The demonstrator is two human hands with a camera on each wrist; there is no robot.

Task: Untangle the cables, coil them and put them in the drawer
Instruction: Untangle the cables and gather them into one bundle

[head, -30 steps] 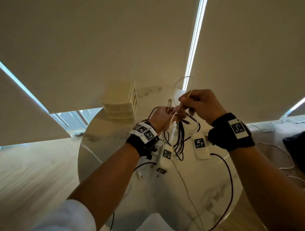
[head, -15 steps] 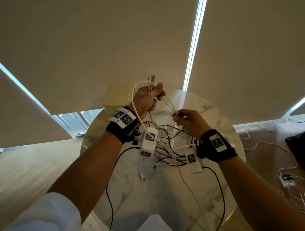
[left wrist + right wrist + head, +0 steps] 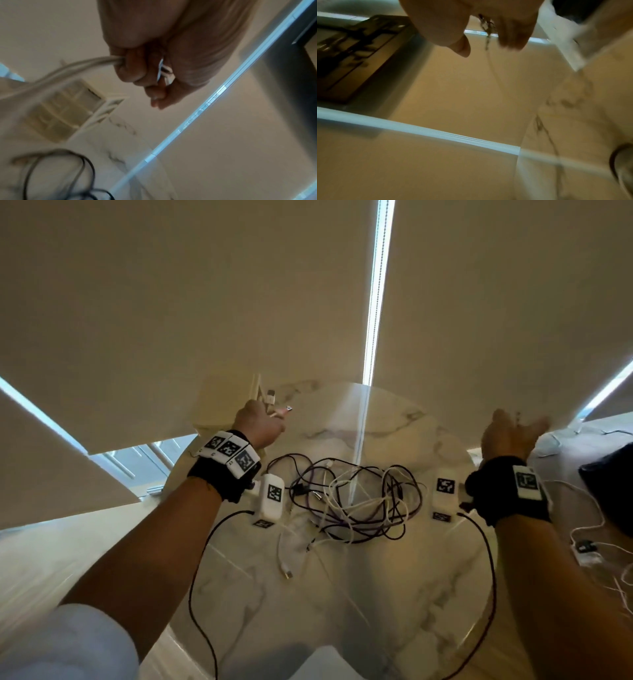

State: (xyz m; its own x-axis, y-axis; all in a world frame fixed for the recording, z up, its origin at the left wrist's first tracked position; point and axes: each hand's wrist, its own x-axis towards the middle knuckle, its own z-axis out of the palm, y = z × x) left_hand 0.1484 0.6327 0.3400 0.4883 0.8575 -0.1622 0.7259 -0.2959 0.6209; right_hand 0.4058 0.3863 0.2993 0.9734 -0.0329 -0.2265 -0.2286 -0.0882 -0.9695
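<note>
Left hand (image 3: 258, 422) fists a white cable (image 3: 270, 400) upper-left by the drawers (image 3: 222, 402); right hand (image 3: 510, 433), far right, spread loose; tangle (image 3: 356, 501) mid-table (image 3: 342, 594).

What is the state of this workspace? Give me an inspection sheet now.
Surface: round marble table, bare toward the near edge.
Job's things: tangled cables heaped mid-table; cream drawer unit at the far left.
Clutter: loose white floor cables and a dark object to the right.
Hands: left hand grips a white cable near the drawers; right hand is raised at the right, grip unclear.
Cables: black wrist leads trail off the near edge.
Surroundings: closed roller blinds.
</note>
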